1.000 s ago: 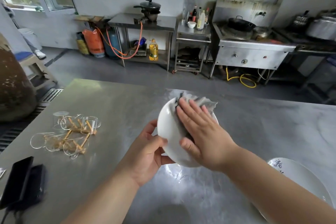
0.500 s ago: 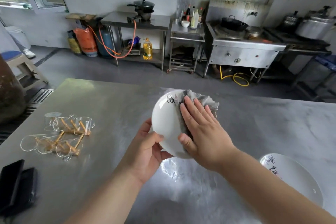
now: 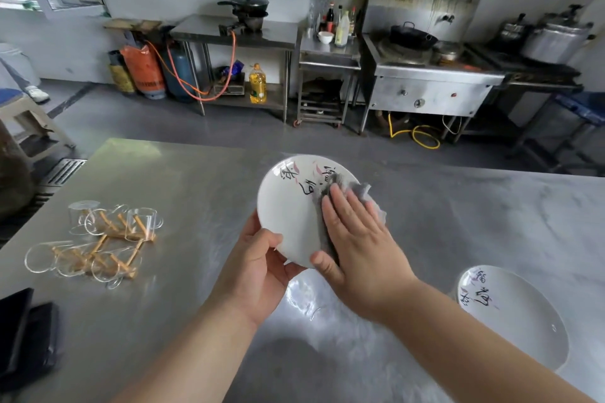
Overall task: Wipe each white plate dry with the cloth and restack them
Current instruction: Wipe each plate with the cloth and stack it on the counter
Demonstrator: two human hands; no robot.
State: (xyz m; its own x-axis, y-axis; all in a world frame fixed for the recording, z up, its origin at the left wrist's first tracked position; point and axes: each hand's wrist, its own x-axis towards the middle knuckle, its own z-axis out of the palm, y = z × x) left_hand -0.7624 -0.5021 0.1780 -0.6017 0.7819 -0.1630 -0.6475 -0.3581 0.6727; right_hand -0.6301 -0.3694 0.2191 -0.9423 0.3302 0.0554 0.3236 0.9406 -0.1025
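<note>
White plate (image 3: 291, 206) with black script, held tilted above the steel table (image 3: 183, 173) at frame centre. Left hand (image 3: 258, 268) pinches its lower rim, thumb on the face, fingers curled behind. Right hand (image 3: 357, 239) lies flat with straight fingers, pressing a grey cloth (image 3: 361, 191) on the plate's right side. Second plate (image 3: 520, 314) on the table, lower right. Glass cups with wooden handles (image 3: 101, 242) at left; dark objects (image 3: 26, 334) lower left.
</note>
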